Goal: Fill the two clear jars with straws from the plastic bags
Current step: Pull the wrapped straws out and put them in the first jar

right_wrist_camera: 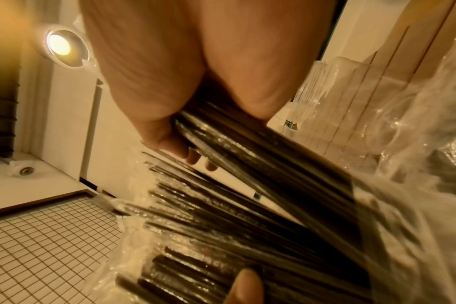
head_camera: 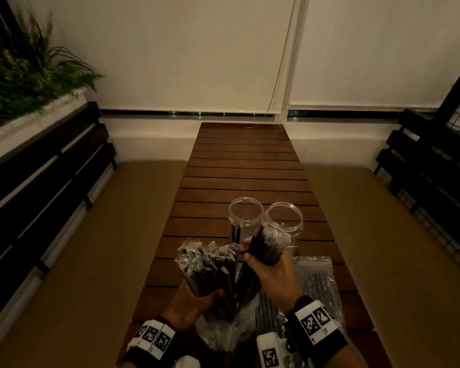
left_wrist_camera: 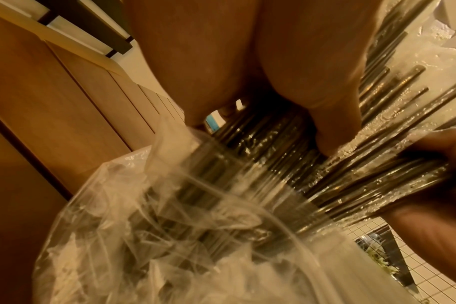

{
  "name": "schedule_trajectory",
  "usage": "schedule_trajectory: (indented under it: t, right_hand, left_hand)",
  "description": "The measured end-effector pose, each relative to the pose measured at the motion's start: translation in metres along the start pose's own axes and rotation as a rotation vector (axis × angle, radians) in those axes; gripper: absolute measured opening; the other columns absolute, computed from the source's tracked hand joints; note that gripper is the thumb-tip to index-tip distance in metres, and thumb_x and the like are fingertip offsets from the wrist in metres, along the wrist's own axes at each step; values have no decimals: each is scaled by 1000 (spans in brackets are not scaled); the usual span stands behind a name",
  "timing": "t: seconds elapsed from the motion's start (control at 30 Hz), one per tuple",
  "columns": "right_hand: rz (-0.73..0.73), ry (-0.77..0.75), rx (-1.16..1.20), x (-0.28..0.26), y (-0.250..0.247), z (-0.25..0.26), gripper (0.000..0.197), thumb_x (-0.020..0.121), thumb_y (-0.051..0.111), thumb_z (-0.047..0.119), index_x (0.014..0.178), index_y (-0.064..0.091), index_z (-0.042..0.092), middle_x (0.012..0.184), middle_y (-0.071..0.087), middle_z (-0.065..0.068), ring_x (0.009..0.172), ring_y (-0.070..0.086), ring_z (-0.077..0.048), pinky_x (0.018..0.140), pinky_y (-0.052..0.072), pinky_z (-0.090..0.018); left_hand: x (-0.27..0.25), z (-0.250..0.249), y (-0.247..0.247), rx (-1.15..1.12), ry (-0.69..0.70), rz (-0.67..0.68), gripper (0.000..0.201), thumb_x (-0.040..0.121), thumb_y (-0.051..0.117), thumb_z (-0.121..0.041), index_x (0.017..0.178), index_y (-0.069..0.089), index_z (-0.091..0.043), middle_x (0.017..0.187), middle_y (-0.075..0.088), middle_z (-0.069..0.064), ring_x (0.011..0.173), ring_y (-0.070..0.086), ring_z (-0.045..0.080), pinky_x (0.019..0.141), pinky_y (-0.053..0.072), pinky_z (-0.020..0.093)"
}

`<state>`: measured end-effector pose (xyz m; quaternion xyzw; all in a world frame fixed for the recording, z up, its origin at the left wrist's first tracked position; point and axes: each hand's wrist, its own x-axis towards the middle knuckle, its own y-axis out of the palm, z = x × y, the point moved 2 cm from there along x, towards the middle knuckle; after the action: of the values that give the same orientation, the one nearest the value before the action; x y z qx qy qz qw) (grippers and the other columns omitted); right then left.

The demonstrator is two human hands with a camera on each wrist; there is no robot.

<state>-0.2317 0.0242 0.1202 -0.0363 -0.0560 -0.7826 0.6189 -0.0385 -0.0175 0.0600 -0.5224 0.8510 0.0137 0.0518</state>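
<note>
Two clear jars stand open on the slatted wooden table [head_camera: 245,166]: the left jar [head_camera: 246,212] holds a few black straws, the right jar [head_camera: 284,217] looks empty. My left hand [head_camera: 194,305] grips a thick bundle of wrapped black straws [head_camera: 210,272] that rises out of an open plastic bag [head_camera: 223,333]. My right hand [head_camera: 270,269] grips a smaller bunch of straws [head_camera: 266,248], just in front of the jars. In the wrist views, the left hand's fingers [left_wrist_camera: 333,127] curl round the big bundle [left_wrist_camera: 247,164] and the right hand's fingers [right_wrist_camera: 169,139] curl round the smaller bunch [right_wrist_camera: 260,148].
A second plastic bag [head_camera: 316,277] with straws lies flat on the table under my right forearm. Tan bench cushions [head_camera: 104,248] flank the table on both sides, with dark slatted backrests. A planter [head_camera: 24,75] sits at the far left.
</note>
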Motion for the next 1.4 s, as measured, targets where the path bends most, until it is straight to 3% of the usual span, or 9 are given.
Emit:
schedule_trajectory:
  t: [0.17, 0.27, 0.4, 0.53, 0.87, 1.03, 1.17, 1.3, 1.4]
  right_hand:
    - [4, -32, -53, -3, -2, -1, 31, 90, 64, -6, 100, 70, 23, 92, 75, -2, 93, 71, -16, 83, 58, -25]
    - [20, 15, -70, -4, -3, -10, 33, 91, 66, 1, 114, 67, 25, 89, 73, 2, 91, 70, -15, 85, 59, -29]
    - [37, 164, -99, -1, -4, -35, 46, 87, 76, 22, 129, 56, 19, 112, 71, 2, 109, 68, -14, 87, 58, -29]
    - [80, 149, -120, 3, 1, -34, 35, 88, 75, 17, 121, 63, 13, 113, 75, -2, 107, 71, -14, 90, 59, -33]
    - [152, 154, -149, 9, 11, -23, 26, 91, 68, 3, 98, 65, 28, 100, 73, 5, 97, 70, -4, 90, 55, -27]
    - [146, 191, -130, 12, 13, -24, 26, 91, 68, 4, 101, 66, 28, 105, 74, 2, 99, 71, -6, 88, 55, -25]
    - [141, 218, -128, 13, 13, -23, 23, 92, 67, 5, 92, 71, 27, 95, 76, -1, 93, 73, -12, 86, 58, -30]
    - [60, 239, -45, 13, 10, -21, 24, 91, 65, 1, 95, 71, 24, 89, 78, 5, 91, 73, -9, 80, 56, -24]
    - [-69, 291, 46, 15, 8, -23, 20, 88, 70, 4, 92, 67, 24, 92, 76, 2, 95, 72, -21, 87, 56, -37]
  left_hand:
    - [2, 7, -3, 4, 4, -24, 63, 53, 86, -51, 106, 67, -23, 106, 74, -14, 101, 69, 5, 85, 57, 23]
    - [4, 11, -3, 5, -5, -28, 46, 64, 84, -32, 105, 67, -21, 103, 75, -16, 101, 69, 6, 83, 58, 22]
    - [4, 10, -1, 24, 13, -12, 72, 46, 84, -62, 105, 68, -24, 104, 75, -14, 99, 70, 5, 76, 57, 18]
    - [4, 7, 0, 16, 13, -25, 68, 48, 84, -60, 105, 67, -25, 102, 74, -19, 99, 69, 2, 74, 56, 15]
    - [6, 10, 3, 77, -15, -42, 40, 72, 79, -18, 110, 66, -18, 100, 75, -15, 100, 69, 3, 75, 55, 14]
    - [5, 6, 4, 75, 4, -26, 43, 66, 79, -29, 107, 66, -22, 100, 74, -22, 97, 69, 0, 78, 57, 17]
    - [7, 11, 0, 51, 13, -35, 79, 49, 84, -61, 113, 65, -19, 107, 74, -10, 103, 68, 6, 81, 57, 21]
    - [7, 14, -2, 28, 45, -37, 88, 51, 84, -62, 123, 60, -16, 119, 70, -2, 111, 65, 9, 96, 54, 32]
    - [9, 13, -1, 1, 67, -54, 86, 51, 85, -60, 122, 59, -20, 119, 70, -6, 113, 64, 8, 95, 53, 29]
